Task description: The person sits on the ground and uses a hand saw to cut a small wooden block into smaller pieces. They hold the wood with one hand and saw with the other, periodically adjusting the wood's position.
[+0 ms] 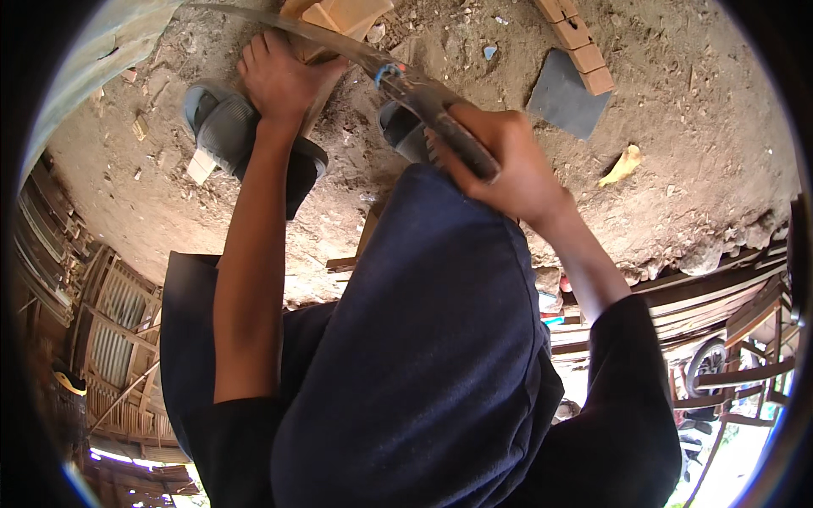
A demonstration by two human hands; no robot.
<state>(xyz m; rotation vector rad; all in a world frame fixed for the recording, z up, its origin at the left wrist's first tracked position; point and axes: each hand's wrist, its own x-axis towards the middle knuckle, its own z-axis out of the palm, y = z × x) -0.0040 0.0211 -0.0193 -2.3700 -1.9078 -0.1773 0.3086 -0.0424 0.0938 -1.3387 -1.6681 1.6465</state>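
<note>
A handsaw (421,95) with a long curved blade and a dark handle is in my right hand (508,157), the fingers closed around the grip. Its blade reaches up and left, passing just beyond my left hand (279,80). That hand presses down on a narrow piece of wood (318,103), thumb stretched to the right across it and fingers over the left side. Much of this wood is covered by the hand and forearm. Beyond the blade sits a pale wooden block (351,13); whether the teeth touch any wood I cannot tell.
Dark sandals (224,127) are on my feet on the dirt ground. At the upper right lie a row of cut wooden blocks (584,55), a dark flat sheet (566,95) and a yellow scrap (622,165). Corrugated metal (93,63) stands at the left, stacked boards (677,305) at the right.
</note>
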